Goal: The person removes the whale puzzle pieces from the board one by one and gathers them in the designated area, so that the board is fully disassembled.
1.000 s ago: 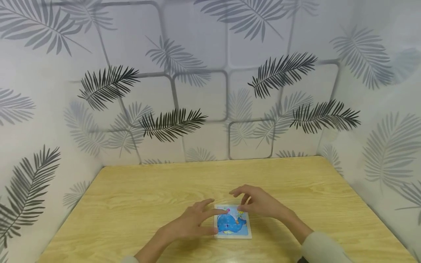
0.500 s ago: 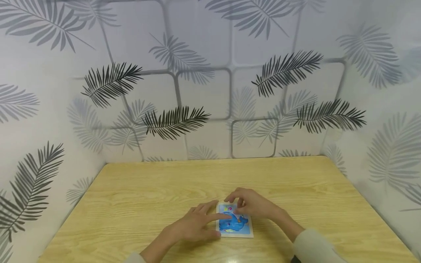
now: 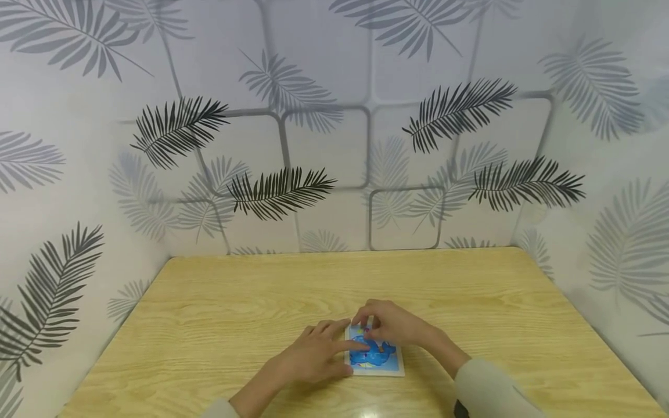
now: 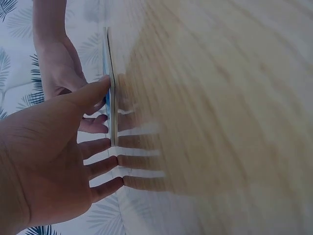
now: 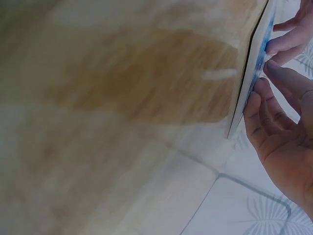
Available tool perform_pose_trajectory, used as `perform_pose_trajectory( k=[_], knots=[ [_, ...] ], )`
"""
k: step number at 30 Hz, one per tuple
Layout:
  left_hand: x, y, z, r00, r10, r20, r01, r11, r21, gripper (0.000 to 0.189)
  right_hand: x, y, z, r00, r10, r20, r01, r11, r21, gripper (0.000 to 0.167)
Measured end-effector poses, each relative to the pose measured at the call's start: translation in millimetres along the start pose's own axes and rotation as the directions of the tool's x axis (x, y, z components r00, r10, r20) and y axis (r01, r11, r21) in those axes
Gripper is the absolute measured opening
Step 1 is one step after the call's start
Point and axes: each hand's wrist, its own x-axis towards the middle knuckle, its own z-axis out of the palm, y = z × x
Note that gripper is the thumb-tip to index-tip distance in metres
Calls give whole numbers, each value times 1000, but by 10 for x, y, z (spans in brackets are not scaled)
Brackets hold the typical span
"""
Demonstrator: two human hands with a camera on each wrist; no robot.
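Nearest are two pale grey-green sleeves [image 3: 491, 392], with something dark and hard to make out under the right cuff.

Beyond the left cuff, the left hand [image 3: 313, 357] spreads over the left side of a thin, nearly square white-edged board [image 3: 389, 368]. Its fingers are extended and clasp nothing: the thumb sits at the board's near left corner, the index finger reaches rightward over the picture, and in the left wrist view other fingertips meet the table past the edge.

The board lies flat on the table, in front of the person and between the two hands. Its face shows a blue cartoon whale [image 3: 375, 357] on a lighter blue ground. Being almost square, it has no clear long axis.

The right hand [image 3: 397, 325] arches over the board's far part, so most of the bare face lies on the near side of its fingers. These are bent, with tips close together at the board's face; whether they pinch a piece I cannot tell. Both hands are at the board, the left along its left side, the right at its far end, right thumb close to left index fingertip.

Farther back stretches a yellowish wood-grain table [image 3: 235, 302], then a pale wall [image 3: 324, 145] patterned with grey and black feathery leaves.
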Motion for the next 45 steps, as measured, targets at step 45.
perform_pose_trajectory(
  k=[45],
  knots=[
    [-6,-114,-11,996,72,59,-67,994,-83,52,174,53,-18,992,-78,98,100,961,-257,29]
  ],
)
